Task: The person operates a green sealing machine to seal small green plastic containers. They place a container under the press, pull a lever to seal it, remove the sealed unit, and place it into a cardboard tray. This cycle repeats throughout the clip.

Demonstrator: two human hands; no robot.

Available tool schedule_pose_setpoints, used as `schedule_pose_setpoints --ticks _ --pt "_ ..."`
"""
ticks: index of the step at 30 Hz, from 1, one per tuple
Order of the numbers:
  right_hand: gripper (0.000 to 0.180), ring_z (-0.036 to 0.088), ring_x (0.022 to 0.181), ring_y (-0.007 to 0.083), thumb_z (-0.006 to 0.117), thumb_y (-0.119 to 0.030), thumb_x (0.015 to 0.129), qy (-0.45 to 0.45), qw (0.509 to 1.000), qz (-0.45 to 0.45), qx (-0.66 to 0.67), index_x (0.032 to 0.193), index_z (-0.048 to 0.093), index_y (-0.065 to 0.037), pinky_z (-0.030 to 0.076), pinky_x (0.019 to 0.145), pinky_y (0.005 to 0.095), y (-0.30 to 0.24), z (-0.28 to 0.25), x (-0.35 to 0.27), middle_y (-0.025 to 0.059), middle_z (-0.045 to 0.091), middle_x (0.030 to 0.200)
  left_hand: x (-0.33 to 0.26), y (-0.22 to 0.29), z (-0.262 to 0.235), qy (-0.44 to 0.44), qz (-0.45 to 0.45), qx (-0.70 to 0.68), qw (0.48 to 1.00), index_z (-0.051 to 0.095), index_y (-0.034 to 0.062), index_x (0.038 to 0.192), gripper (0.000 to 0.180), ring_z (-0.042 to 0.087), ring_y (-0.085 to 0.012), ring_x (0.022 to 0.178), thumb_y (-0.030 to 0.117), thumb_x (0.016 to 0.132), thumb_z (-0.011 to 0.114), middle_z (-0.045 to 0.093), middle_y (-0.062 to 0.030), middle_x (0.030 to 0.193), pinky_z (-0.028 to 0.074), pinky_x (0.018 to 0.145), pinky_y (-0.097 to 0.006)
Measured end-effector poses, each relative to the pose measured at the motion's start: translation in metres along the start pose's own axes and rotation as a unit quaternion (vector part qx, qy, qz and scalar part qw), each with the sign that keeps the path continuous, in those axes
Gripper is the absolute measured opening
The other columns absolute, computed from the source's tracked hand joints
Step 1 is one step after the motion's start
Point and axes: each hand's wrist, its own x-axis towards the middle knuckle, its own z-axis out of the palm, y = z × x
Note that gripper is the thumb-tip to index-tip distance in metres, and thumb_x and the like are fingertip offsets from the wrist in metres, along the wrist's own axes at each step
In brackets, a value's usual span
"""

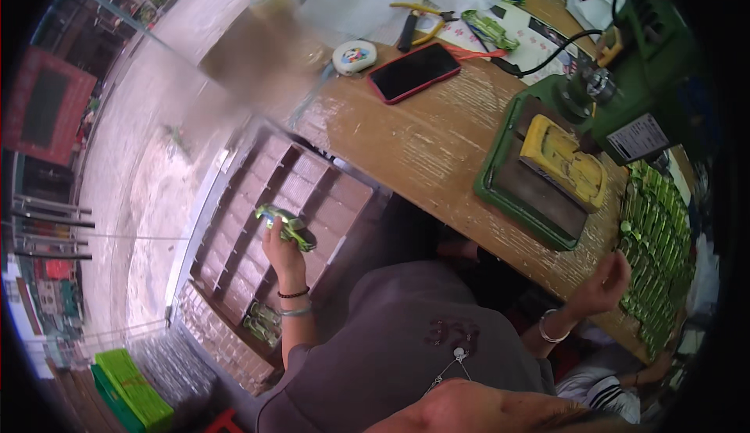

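My left hand (286,259) is closed on a shiny green curved piece (292,228), holding it above a divided box (262,198) with rows of compartments. More shiny green pieces (264,322) lie in the compartment nearest me. My right hand (603,286) is raised over the table's near right edge with curled fingers, and nothing shows in it. Beside that hand, a wide pile of similar green pieces (655,253) covers the table. A green bench drill press (648,81) stands beyond, with a yellow shaped block (564,161) on its base plate.
On the worn wooden table (414,152) lie a phone in a red case (414,72), a small white rounded case (355,57), yellow-handled pliers (428,23) and another green piece (491,30). A black cable (558,52) runs to the press. A person's striped sleeve (613,394) shows at lower right.
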Motion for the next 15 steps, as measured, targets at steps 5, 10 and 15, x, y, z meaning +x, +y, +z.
schedule_pose_setpoints --ticks 5,10,15 --pt "0.044 0.066 0.083 0.0247 0.081 -0.017 0.077 -0.423 0.863 -0.130 0.243 0.115 0.065 -0.004 0.055 0.075 0.0349 -0.121 0.064 -0.021 0.0166 0.061 0.115 -0.095 0.024 0.151 -0.367 -0.096 -0.065 0.923 0.064 -0.0003 0.106 0.016 0.064 -0.0112 0.079 0.014 0.100 0.058 0.068 -0.0051 0.094 0.050 0.069 -0.023" --pt "0.036 0.067 0.077 0.0201 0.070 -0.008 0.087 -0.343 0.907 -0.080 0.231 0.121 0.062 -0.002 0.057 0.067 0.0294 -0.117 0.077 -0.021 0.0164 0.065 0.113 -0.127 0.020 0.211 -0.588 -0.215 -0.014 0.780 0.059 -0.0026 0.122 0.026 0.064 -0.0159 0.100 0.013 0.102 0.057 0.066 -0.0102 0.114 0.053 0.077 -0.026" --pt "0.025 0.066 0.074 0.0107 0.048 0.002 0.097 -0.382 0.820 0.263 0.336 0.119 0.061 0.003 0.056 0.062 0.0242 -0.066 0.051 -0.004 0.0117 0.070 0.101 -0.105 0.084 0.211 -0.722 0.219 0.185 0.630 0.048 -0.0030 0.142 0.068 0.059 -0.0308 0.119 0.025 0.087 0.075 0.053 -0.0190 0.139 0.051 0.093 -0.038"
